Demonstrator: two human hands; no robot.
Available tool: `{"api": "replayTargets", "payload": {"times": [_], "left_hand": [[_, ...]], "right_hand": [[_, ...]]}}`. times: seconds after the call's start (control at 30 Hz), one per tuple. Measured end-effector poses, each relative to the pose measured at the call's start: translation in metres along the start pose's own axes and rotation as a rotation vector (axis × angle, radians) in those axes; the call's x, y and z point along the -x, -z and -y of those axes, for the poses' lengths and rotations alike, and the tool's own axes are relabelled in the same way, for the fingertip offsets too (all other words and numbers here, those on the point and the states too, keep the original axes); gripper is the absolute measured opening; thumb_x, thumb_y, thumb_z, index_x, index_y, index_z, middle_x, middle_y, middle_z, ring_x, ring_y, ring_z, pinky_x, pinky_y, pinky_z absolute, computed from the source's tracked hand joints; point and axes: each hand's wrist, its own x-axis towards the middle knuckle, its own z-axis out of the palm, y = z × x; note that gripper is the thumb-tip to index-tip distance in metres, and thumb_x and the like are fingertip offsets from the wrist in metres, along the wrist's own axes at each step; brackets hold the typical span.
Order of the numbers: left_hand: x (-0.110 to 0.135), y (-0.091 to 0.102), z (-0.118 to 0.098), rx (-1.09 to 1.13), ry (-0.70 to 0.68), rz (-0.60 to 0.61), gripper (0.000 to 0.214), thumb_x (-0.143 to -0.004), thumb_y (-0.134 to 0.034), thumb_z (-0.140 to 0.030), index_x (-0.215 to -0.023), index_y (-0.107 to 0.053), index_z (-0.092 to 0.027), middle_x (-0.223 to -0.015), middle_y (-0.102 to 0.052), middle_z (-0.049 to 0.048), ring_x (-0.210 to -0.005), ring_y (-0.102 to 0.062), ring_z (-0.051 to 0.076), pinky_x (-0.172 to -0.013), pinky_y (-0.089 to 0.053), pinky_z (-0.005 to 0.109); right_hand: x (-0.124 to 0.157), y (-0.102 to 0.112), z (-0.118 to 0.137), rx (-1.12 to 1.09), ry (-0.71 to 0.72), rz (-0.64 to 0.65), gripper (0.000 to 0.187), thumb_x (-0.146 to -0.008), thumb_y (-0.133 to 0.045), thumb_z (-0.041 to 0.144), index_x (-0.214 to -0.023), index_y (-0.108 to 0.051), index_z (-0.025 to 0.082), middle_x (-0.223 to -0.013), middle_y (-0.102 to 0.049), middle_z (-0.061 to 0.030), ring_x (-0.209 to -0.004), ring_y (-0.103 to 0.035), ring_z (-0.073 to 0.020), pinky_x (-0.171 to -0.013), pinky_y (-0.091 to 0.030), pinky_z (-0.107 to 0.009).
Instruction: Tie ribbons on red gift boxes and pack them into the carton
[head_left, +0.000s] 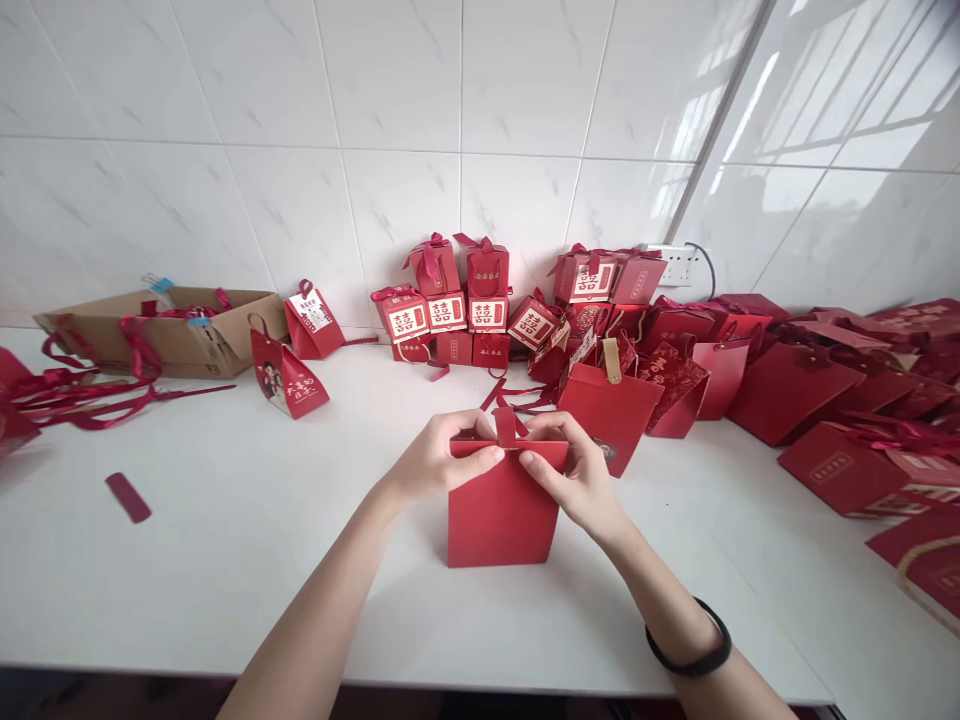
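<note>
A plain red gift box [502,515] stands upright on the white table in front of me. My left hand [454,455] pinches its top edge on the left, thumb on the near face and fingers behind. On the right of the same edge, my right hand [570,465] grips in the same way, its thumb near the middle. Between the two thumbs a red strap [506,427] sticks up over the top edge. The fingertips behind the box are hidden.
A cardboard box [187,345] holding ribbons stands at the back left, near two small red gift boxes [289,375]. Stacked boxes [448,312] lean by the tiled wall. Many red boxes [795,390] crowd the right. A dark red strip [128,497] lies at left.
</note>
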Motion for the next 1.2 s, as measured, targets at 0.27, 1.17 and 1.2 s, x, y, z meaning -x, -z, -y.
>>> {"api": "replayTargets", "payload": {"times": [0.27,1.17,1.2], "left_hand": [[-0.001,0.011,0.018,0.207,0.155,0.286,0.018,-0.076,-0.061,-0.032,-0.074,-0.057,-0.014,-0.069,-0.056,-0.0001,-0.065,-0.054,0.013,-0.059,-0.04,0.023],[0.003,0.013,-0.009,0.241,0.237,-0.06,0.027,-0.081,-0.054,-0.036,-0.067,-0.06,-0.014,-0.073,-0.068,0.0063,-0.062,-0.062,0.014,-0.048,-0.041,0.02],[0.003,0.013,-0.009,0.246,0.229,-0.038,0.028,-0.082,-0.052,-0.036,-0.068,-0.061,-0.014,-0.073,-0.068,0.0057,-0.063,-0.062,0.014,-0.049,-0.041,0.02]], "right_hand": [[-0.002,0.016,-0.011,0.018,-0.014,0.287,0.024,-0.088,-0.049,0.037,-0.093,-0.062,0.017,-0.093,-0.065,-0.0066,-0.082,-0.061,-0.0196,-0.065,-0.05,-0.028],[0.009,-0.002,0.01,-0.327,-0.304,0.365,0.033,-0.078,-0.053,0.048,-0.065,-0.054,0.017,-0.057,-0.052,0.0005,-0.046,-0.044,-0.01,-0.04,-0.035,-0.021],[0.009,-0.001,0.01,-0.325,-0.301,0.358,0.033,-0.079,-0.053,0.047,-0.064,-0.053,0.018,-0.057,-0.052,0.0006,-0.046,-0.044,-0.01,-0.04,-0.035,-0.021]]}}
